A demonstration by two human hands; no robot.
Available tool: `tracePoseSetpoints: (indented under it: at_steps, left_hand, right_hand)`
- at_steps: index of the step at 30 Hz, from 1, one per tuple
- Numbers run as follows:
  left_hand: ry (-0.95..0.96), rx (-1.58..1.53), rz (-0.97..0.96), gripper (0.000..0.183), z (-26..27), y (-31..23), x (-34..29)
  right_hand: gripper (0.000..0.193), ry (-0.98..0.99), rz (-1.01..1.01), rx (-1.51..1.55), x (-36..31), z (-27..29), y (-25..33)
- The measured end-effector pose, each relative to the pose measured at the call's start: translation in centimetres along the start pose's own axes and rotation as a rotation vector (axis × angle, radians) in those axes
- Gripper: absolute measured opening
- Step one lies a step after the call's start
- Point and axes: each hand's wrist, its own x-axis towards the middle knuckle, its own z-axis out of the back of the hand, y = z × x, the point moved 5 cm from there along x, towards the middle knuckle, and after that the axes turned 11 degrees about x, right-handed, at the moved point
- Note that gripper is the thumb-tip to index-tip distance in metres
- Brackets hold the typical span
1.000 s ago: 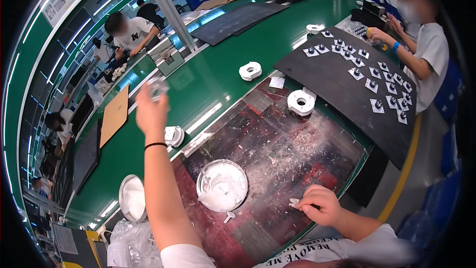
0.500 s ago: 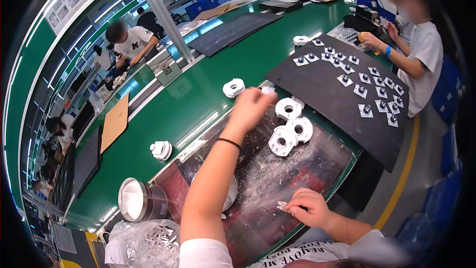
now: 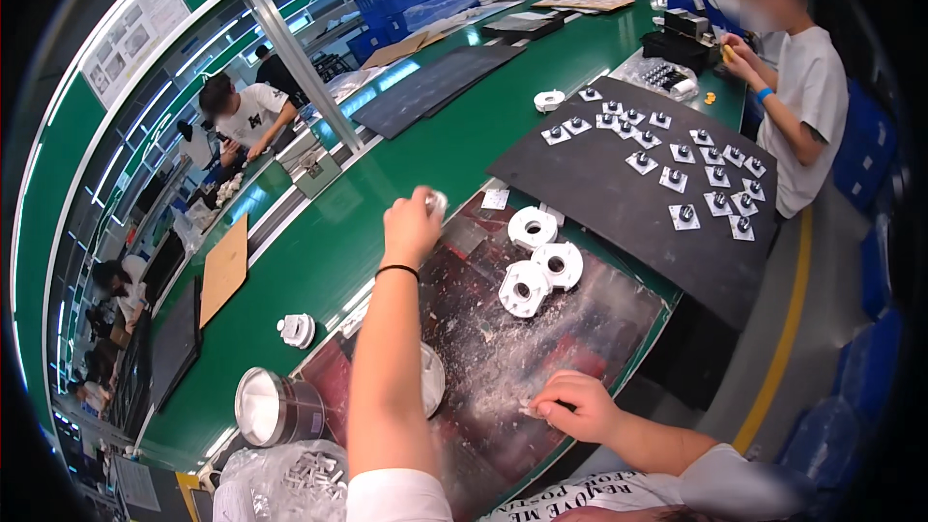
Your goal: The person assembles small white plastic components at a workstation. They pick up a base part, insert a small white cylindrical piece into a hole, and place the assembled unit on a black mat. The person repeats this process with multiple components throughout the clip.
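Observation:
My left hand (image 3: pixel 412 229) reaches out over the far left edge of the work mat, its fingers closed on a white round plastic part (image 3: pixel 438 203) that they partly cover. Close by on the right lies a small white square piece (image 3: pixel 495 199). Three white ring-shaped plastic parts (image 3: pixel 533 227) sit together on the stained, dusty mat (image 3: pixel 464 464), two of them touching. Low over the near right of the mat, my right hand (image 3: pixel 578 406) pinches a small whitish piece (image 3: pixel 528 408) too small to name. A round white dish (image 3: pixel 431 379) is partly hidden behind my left forearm.
A tin of white material (image 3: pixel 259 408) and a plastic bag of small white pieces (image 3: pixel 314 474) stand at the left. Another white part (image 3: pixel 296 331) sits on the green table. A black board (image 3: pixel 619 174) carries several small square pieces. A co-worker (image 3: pixel 802 106) works at the right.
My left hand has moved left from beside the square piece and taken hold of the white round part that lay on the table. My right hand keeps its pinch. The whole view has shifted slightly.

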Motion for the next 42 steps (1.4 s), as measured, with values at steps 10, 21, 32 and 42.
tracePoseSetpoints:
  at_steps: [10, 21, 32, 42]
  left_hand:
    - [0.279, -1.443, 0.238, 0.049, 13.4, -3.1, -24.0]
    - [0.177, -0.438, 0.292, 0.033, 11.6, -3.9, -36.1]
    - [0.086, -0.645, 0.176, 0.070, 11.0, -2.8, -37.4]
    - [0.094, -0.518, 0.054, 0.077, 11.7, -3.6, -37.4]
  right_hand:
    - [0.008, -0.031, 0.004, 0.012, -0.4, -0.2, -0.1]
    - [0.009, -0.085, 0.059, -0.151, -0.8, -0.2, 0.9]
    - [0.017, -0.428, 0.088, -0.955, 0.3, 14.6, 6.5]
    - [0.073, -0.246, -0.610, -1.316, 1.8, 22.4, 1.8]
